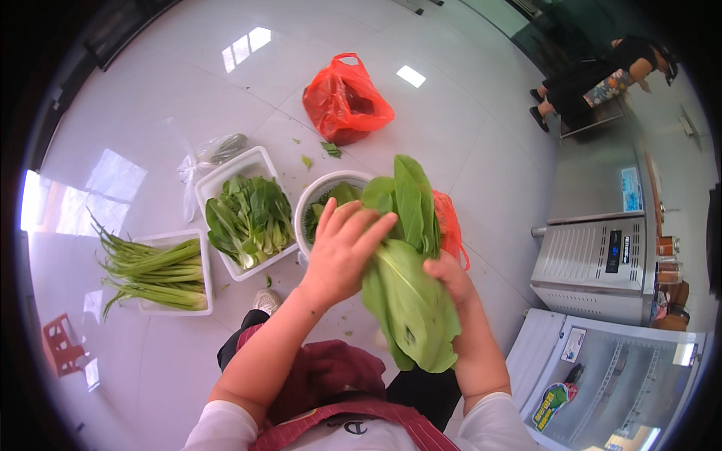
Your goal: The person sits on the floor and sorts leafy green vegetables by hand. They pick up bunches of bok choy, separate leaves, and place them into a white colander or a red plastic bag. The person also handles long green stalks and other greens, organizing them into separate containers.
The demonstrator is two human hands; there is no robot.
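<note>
A bunch of broad-leaved greens is held up in front of me, with leaves pointing both away from me and down towards my lap. My right hand grips it from the right side, thumb on top and fingers hidden behind the leaves. At the stem of a large leaf is my left hand, its fingers bent and spread and its thumb hidden under the leaf. Beneath and beyond my left hand stands a white round colander basket with green leaves in it, partly covered by my hands and the bunch.
To the left are a white tub of bok choy, a white tub of long green stalks and a tied clear bag. Red plastic bags sit on the floor. Far right, a person stands by steel equipment.
</note>
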